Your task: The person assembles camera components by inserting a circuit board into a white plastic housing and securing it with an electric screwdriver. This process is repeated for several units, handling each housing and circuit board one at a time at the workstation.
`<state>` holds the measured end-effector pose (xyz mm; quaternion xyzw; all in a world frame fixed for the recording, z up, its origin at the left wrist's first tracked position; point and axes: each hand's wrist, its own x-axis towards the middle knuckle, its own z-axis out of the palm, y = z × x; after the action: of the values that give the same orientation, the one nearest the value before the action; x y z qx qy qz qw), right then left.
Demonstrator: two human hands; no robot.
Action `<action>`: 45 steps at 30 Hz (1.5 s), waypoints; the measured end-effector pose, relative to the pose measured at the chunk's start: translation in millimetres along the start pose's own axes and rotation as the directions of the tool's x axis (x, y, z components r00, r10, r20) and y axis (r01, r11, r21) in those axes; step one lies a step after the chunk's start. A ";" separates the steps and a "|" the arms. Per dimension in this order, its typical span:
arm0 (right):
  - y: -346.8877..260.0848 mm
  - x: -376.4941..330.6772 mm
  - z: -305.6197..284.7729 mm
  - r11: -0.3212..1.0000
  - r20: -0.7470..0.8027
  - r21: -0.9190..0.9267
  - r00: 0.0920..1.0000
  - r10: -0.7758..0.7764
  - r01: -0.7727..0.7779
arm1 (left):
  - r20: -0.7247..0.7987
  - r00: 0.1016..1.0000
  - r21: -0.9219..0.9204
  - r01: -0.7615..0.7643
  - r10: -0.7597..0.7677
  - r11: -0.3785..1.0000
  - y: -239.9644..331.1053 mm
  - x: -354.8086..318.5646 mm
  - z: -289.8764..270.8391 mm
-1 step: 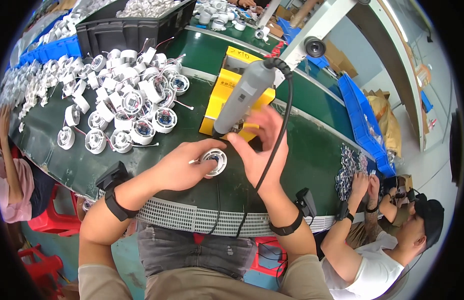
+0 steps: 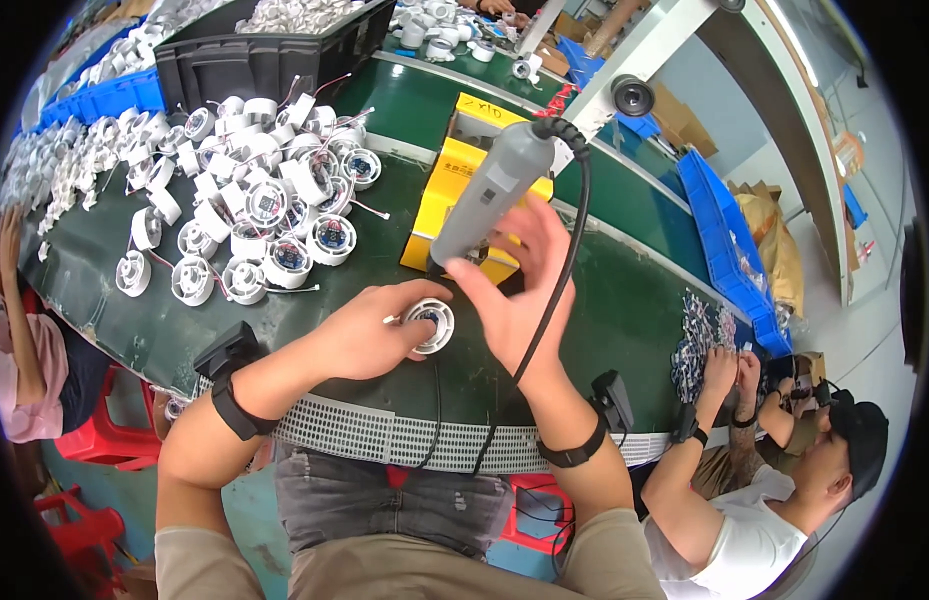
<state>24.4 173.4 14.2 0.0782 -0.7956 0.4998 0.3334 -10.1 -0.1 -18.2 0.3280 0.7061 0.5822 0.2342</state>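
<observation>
2 bare hands work at the near edge of a green conveyor belt point(image 2: 624, 300). Left hand point(image 2: 369, 330) curls its fingers around a round white lamp housing point(image 2: 429, 324), pinning it on the belt. Right hand point(image 2: 514, 290) grips a grey electric screwdriver point(image 2: 494, 185), fingers partly spread, its tip down just beside the housing. Behind it stands a yellow box point(image 2: 446, 190); a heap of white housings point(image 2: 254, 210) lies well apart to the left.

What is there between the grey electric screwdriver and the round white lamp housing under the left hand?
Nothing visible: the grey electric screwdriver in the right hand points toward the round white lamp housing, steadied by the left hand.
</observation>
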 end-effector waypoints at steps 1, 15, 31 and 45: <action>-3.5 7.8 6.6 0.998 0.061 -0.057 0.998 0.028 -0.024 | 0.004 0.996 -0.123 0.087 -0.087 0.989 -8.9 2.3 1.9; 5.9 58.9 32.0 0.911 -0.358 0.389 0.933 0.012 0.138 | 0.006 0.910 -0.493 0.364 -0.414 0.791 -13.7 12.1 -6.2; 5.6 53.3 35.7 0.940 -0.285 0.334 0.958 0.032 0.067 | 0.022 0.891 -0.516 0.399 -0.454 0.758 -12.2 16.9 -12.0; -11.9 -0.7 49.2 0.825 -0.149 0.566 0.981 0.121 -0.016 | 0.022 0.898 -0.503 0.390 -0.439 0.771 -11.9 17.8 -12.5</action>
<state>8.2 125.7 8.9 0.0990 -0.5825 0.7282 0.3473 -33.3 3.3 -26.3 0.0643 0.5980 0.6924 0.3985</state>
